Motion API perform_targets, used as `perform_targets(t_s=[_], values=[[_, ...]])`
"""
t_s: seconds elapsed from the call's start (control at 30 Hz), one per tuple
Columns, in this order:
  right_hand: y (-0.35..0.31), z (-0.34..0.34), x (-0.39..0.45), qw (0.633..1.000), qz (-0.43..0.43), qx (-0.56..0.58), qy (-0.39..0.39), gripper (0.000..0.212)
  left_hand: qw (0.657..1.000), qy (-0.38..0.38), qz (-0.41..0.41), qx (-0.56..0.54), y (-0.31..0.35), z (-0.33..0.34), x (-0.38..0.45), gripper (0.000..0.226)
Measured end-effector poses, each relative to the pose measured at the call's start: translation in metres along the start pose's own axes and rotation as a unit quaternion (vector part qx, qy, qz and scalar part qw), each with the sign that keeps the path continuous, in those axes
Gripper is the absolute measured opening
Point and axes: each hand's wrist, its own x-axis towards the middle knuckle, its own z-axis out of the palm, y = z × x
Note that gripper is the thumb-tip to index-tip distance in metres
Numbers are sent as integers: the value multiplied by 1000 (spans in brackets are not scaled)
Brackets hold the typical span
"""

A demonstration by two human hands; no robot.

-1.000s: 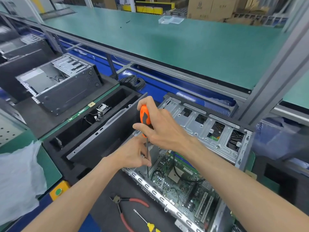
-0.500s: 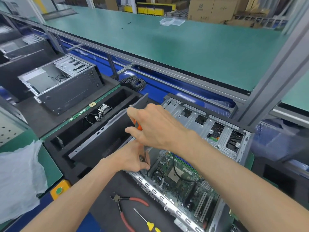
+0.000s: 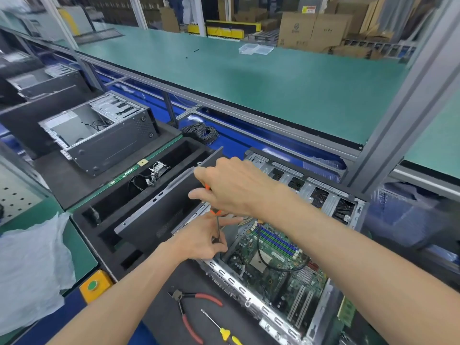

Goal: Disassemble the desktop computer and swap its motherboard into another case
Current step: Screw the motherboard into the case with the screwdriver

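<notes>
Right hand point(image 3: 234, 188) grip on screwdriver point(image 3: 218, 226), motherboard point(image 3: 276, 267) in open case point(image 3: 254, 306), screw apparently hidden

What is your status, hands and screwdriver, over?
Right hand grips screwdriver handle; left hand fingers pinch its shaft. Tip down inside open case. Black cable crosses motherboard.

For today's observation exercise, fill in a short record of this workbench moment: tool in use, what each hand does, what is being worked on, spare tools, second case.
tool in use: orange-handled screwdriver, shaft upright
right hand: grips the handle from above
left hand: pinches the shaft near its tip
worked on: open computer case, motherboard still inside
spare tools: red-handled pliers and yellow-handled screwdriver in front of the case
second case: open, far left
</notes>
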Motion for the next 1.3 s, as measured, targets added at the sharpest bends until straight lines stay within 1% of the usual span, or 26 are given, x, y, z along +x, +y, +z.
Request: perform_targets(t_s=[0.03, 0.1, 0.17, 0.23, 0.3, 0.33, 0.37, 0.4, 0.43, 0.47, 0.53, 0.63, 0.7, 0.77, 0.8, 0.83, 0.87, 0.9, 0.93, 0.97, 1.0, 1.07, 1.13, 1.23, 1.27, 1.3], values=[[-2, 2, 0, 1000, -2, 1, 12, 34, 1000, 4, -2, -2, 2, -1, -1, 29], [-6, 3, -1, 997, -41, 59, 0, 22, 999, 11, -31, 11, 4, 0, -3, 9], [-7, -3, -2, 990, -71, 111, -39, 11, 999, 12, -48, 21, 7, 0, -5, 31], [-5, -14, -2, 981, -71, 149, -102, 18, 999, 19, -15, 30, 9, 0, -6, 42], [-3, -22, -4, 972, -65, 174, -144, 26, 999, 22, 15, 33, 9, 0, -5, 44], [-4, -22, -5, 973, -51, 179, -137, 21, 999, 18, 18, 35, 8, -1, -4, 43], [-4, -20, -6, 980, -42, 154, -119, 8, 999, 15, 19, 41, 7, 0, -2, 44], [-6, -17, -6, 991, -21, 98, -88, 17, 999, 11, 16, 46, 7, 1, -2, 46], [-8, -13, -7, 998, 1, 10, -56, 36, 999, 12, 20, 47, 6, 2, -2, 45], [-12, -11, -6, 997, 19, -71, -34, 45, 999, 17, 23, 45, 5, 2, -2, 42], [-17, -7, -4, 993, 16, -113, -13, 43, 998, 37, 23, 35, 4, 3, -4, 35], [-17, -8, -1, 997, -4, -16, -71, 23, 998, 38, 30, 46, 5, 3, -4, 50], [-13, -15, -3, 991, -39, 47, -117, 7, 998, 42, 24, 34, 5, 4, -4, 49], [-8, -26, -6, 976, -57, 121, -171, 29, 999, 49, 9, 12, 6, 4, -4, 35], [-7, -30, -9, 970, -51, 152, -184, 32, 999, 48, 5, 6, 7, 4, -4, 31], [-6, -29, -11, 971, -37, 160, -171, 27, 999, 44, 4, 7, 7, 3, -3, 25], [-7, -28, -12, 979, -18, 137, -148, 12, 999, 43, 5, 12, 8, 2, -3, 24], [-8, -23, -12, 990, 3, 87, -109, 14, 999, 45, 4, 16, 9, 2, -2, 22], [-12, -18, -12, 997, 19, 3, -73, 33, 999, 48, 0, 15, 9, 2, -2, 23], [-16, -14, -11, 996, 27, -62, -53, 42, 999, 51, -5, 11, 9, 2, -2, 30], [-19, -11, -10, 996, 23, -83, -33, 42, 999, 48, -9, 8, 8, 3, -2, 37], [-19, -8, -8, 998, -1, -39, -42, 28, 999, 34, -14, 12, 6, 6, -2, 47], [-15, -12, -10, 995, -30, 39, -82, 5, 999, 31, -23, 17, 8, 5, -3, 47], [-4, -26, -13, 978, -41, 139, -149, 30, 999, 44, -20, 8, 10, 3, -2, 18], [-3, -27, -15, 974, -39, 167, -151, 32, 999, 45, -20, 3, 9, 4, -1, 16], [-4, -26, -16, 975, -26, 175, -138, 25, 999, 49, -22, 4, 9, 5, -1, 19]])
